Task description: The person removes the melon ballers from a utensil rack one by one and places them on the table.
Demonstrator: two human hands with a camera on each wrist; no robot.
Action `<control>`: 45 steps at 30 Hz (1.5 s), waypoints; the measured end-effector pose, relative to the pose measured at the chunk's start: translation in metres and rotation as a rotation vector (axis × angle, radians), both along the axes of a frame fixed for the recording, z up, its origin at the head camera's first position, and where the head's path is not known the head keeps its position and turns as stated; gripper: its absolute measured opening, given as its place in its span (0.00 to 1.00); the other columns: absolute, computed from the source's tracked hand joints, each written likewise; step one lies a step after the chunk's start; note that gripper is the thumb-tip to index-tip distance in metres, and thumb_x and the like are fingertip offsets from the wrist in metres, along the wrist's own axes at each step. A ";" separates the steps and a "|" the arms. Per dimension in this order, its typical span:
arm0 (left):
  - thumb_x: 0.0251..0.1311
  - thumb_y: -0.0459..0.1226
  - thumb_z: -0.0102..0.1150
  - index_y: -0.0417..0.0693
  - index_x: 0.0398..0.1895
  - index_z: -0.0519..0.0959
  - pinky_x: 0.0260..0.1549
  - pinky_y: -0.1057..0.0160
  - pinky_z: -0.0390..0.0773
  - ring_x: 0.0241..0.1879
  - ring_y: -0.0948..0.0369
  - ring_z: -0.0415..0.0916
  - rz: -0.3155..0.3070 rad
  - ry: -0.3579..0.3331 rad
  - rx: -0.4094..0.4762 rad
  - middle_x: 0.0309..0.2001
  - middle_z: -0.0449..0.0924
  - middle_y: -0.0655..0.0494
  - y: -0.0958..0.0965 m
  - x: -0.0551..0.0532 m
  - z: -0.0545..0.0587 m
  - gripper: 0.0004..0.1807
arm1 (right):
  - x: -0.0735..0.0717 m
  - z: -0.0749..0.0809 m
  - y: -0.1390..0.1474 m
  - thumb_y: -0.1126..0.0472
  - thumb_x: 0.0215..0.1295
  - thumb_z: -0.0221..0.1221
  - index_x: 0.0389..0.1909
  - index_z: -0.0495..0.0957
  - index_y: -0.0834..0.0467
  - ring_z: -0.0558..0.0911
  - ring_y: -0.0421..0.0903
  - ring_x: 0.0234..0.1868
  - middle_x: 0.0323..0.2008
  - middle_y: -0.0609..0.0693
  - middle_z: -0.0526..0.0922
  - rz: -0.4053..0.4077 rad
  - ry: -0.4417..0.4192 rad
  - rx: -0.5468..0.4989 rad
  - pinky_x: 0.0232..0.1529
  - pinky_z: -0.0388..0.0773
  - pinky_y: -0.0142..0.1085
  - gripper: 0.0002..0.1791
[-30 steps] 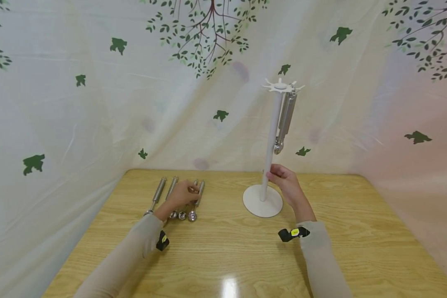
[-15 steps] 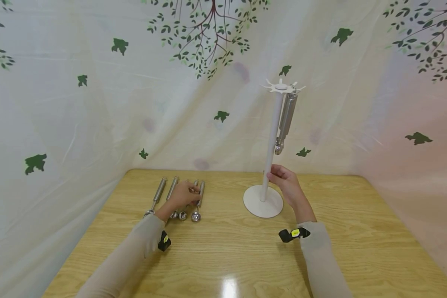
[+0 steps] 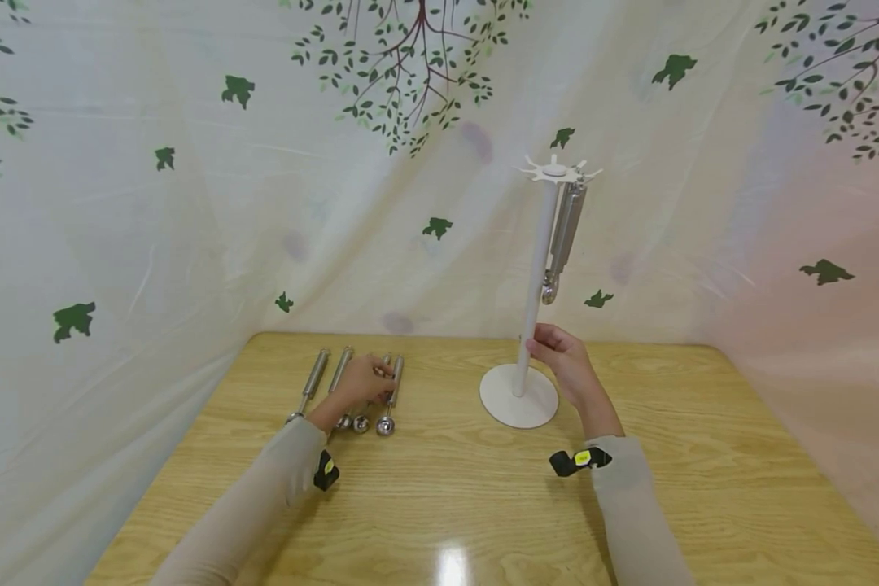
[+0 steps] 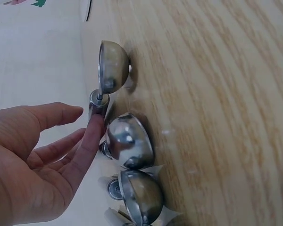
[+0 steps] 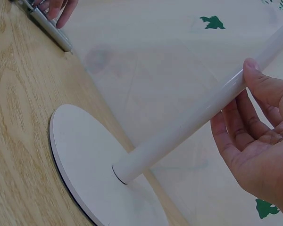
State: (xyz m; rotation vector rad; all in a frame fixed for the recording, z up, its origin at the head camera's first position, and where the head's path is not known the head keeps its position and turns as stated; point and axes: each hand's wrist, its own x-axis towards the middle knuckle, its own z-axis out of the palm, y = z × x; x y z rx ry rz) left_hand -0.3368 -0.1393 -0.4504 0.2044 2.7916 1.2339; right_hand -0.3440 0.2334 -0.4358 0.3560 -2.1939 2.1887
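Note:
Several metal scoops with round bowls and tubular handles lie side by side on the table's left. My left hand [image 3: 360, 379] is over them, its fingers at the handle of the rightmost scoop [image 3: 386, 426]. In the left wrist view the thumb stands apart from that handle, and a straight finger touches it beside the scoop's bowl [image 4: 114, 67]. My right hand [image 3: 566, 364] holds the white pole of an upright stand [image 3: 517, 396] low down, pinching it between thumb and fingers [image 5: 228, 127]. From the prongs at the stand's top hangs metal ware with a cylindrical handle [image 3: 568, 220].
The wooden table [image 3: 439, 480] ends at a pale curtain [image 3: 366, 260] printed with leaves and branches. The stand's round base [image 3: 498, 399] rests on the table right of the scoops. Black wrist cameras [image 3: 579, 461] are strapped over both sleeves.
The bowl of the rightmost scoop has swung slightly right, away from its neighbour, under my left hand. My right hand stays on the stand's pole.

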 end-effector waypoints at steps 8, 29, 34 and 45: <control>0.65 0.35 0.63 0.33 0.53 0.82 0.29 0.60 0.86 0.30 0.55 0.87 0.014 0.000 -0.048 0.37 0.89 0.43 0.002 0.002 0.012 0.17 | 0.000 0.001 0.001 0.61 0.74 0.60 0.61 0.74 0.66 0.82 0.38 0.49 0.43 0.37 0.85 0.003 0.004 0.005 0.55 0.81 0.27 0.21; 0.70 0.34 0.61 0.37 0.58 0.81 0.39 0.57 0.89 0.36 0.51 0.88 -0.219 0.092 0.215 0.43 0.88 0.39 0.068 0.013 0.066 0.16 | 0.003 0.003 0.000 0.59 0.73 0.61 0.64 0.72 0.71 0.84 0.39 0.52 0.47 0.40 0.88 0.034 0.031 0.001 0.56 0.81 0.27 0.26; 0.69 0.33 0.61 0.38 0.58 0.81 0.44 0.52 0.89 0.38 0.53 0.87 -0.267 0.160 0.302 0.45 0.87 0.38 0.094 0.015 0.088 0.16 | 0.002 0.002 -0.001 0.61 0.73 0.61 0.64 0.72 0.72 0.85 0.41 0.52 0.48 0.45 0.89 0.024 0.051 -0.007 0.54 0.82 0.28 0.25; 0.69 0.33 0.62 0.40 0.61 0.80 0.50 0.65 0.85 0.51 0.51 0.85 -0.348 0.433 0.511 0.51 0.86 0.41 0.145 0.020 0.141 0.18 | 0.001 0.000 -0.007 0.63 0.72 0.61 0.61 0.74 0.75 0.86 0.35 0.46 0.44 0.43 0.90 -0.051 0.083 -0.027 0.51 0.84 0.28 0.23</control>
